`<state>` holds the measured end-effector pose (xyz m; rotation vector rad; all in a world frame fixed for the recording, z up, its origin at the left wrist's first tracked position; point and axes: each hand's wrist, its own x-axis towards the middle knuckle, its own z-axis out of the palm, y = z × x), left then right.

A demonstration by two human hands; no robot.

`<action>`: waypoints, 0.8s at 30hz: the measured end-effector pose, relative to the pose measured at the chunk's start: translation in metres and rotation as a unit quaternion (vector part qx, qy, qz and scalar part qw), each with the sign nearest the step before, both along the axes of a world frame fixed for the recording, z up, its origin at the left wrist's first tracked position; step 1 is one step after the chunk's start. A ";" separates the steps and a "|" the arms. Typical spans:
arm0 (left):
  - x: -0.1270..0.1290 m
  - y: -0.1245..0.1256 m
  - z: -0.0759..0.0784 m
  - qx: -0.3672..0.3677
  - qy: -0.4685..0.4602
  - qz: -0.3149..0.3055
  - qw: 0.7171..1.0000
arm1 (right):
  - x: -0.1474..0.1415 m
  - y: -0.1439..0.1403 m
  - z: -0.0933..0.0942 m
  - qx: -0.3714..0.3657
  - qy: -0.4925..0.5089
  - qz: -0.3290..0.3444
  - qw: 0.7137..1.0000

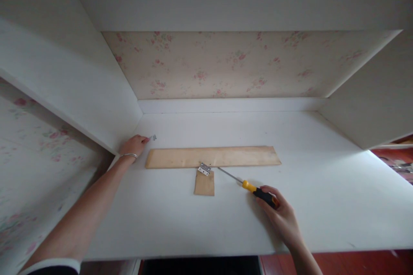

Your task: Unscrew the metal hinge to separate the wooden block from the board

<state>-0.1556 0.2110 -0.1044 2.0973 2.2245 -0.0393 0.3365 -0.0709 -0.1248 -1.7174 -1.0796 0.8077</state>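
Observation:
My right hand [282, 214] is wrapped round the black end of a screwdriver [250, 186] with a yellow and black handle. The shaft points left, its tip close to the front edge of a long wooden board [226, 156]. A silver hinge [204, 169] lies askew across the board's front edge and a small wooden piece [204, 184] below it. At the far left, my left hand [133, 145] reaches to some small metal screws [154, 137], thumb and fingers pressed together. Whether a screw is between those fingertips is too small to tell.
Everything lies on a white desk top [322, 206], walled by a white panel at the left [71, 64] and another at the right [374, 94]. Floral wallpaper [232, 66] covers the back below an overhanging white shelf [245, 8]. Red flooring [355, 262] shows beyond the front edge.

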 end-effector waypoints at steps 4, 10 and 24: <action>0.008 -0.002 -0.001 0.009 -0.013 -0.020 1.000 | -0.001 0.000 0.000 -0.003 -0.011 0.000 1.000; 0.030 0.001 0.004 0.015 -0.047 0.033 0.998 | -0.001 0.000 0.001 0.005 -0.005 -0.001 1.000; 0.076 0.034 0.016 -0.002 -0.026 0.128 0.991 | 0.001 0.000 -0.002 0.014 -0.011 0.012 1.000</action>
